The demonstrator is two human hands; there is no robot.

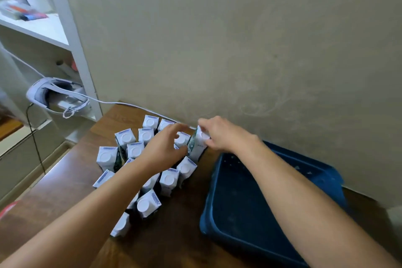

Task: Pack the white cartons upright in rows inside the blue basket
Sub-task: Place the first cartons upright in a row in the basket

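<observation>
Several white cartons with round white caps stand upright in a cluster on the brown wooden table. The blue basket sits to their right with nothing inside it. My right hand grips the top of one white carton at the cluster's far right edge; that carton leans slightly. My left hand hovers over the middle of the cluster, fingers spread, touching or just above a carton top. My left forearm hides part of the cluster.
A beige wall runs close behind the table. A white cable trails along the table's back edge to a white headset on a white shelf unit at the left. A red object shows at the table's left edge.
</observation>
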